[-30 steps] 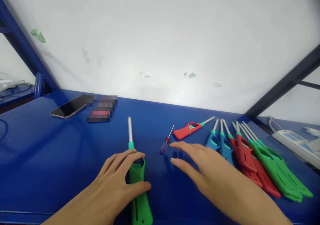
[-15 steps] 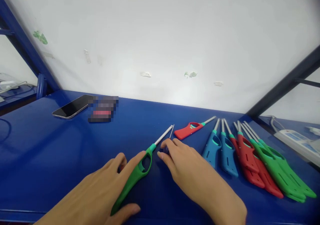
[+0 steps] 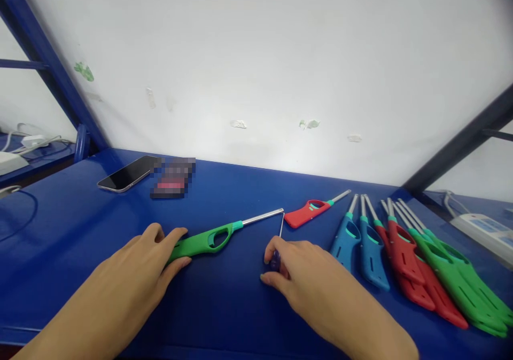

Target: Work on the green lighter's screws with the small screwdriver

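My left hand (image 3: 140, 274) grips the handle end of a green gas lighter (image 3: 204, 242) between thumb and fingers. The lighter lies nearly level, its metal barrel pointing right and slightly away. My right hand (image 3: 300, 274) is closed on the dark handle of a small screwdriver (image 3: 276, 259). The screwdriver's thin shaft points up and away, its tip close to the lighter's barrel end; whether they touch I cannot tell. Just beyond that tip rests a red gas lighter (image 3: 300, 216) with its barrel toward the back right.
On the right lie blue lighters (image 3: 372, 253), red lighters (image 3: 404, 253) and green lighters (image 3: 452, 269), barrels pointing away. A phone (image 3: 130, 173) and a blurred dark item (image 3: 174, 178) are at the back left. A power strip (image 3: 484, 234) sits past the right frame post.
The green lighter has swung from a steep slant to nearly level, my left hand now at its rear end. My right hand holds the screwdriver a little lower and farther right in view.
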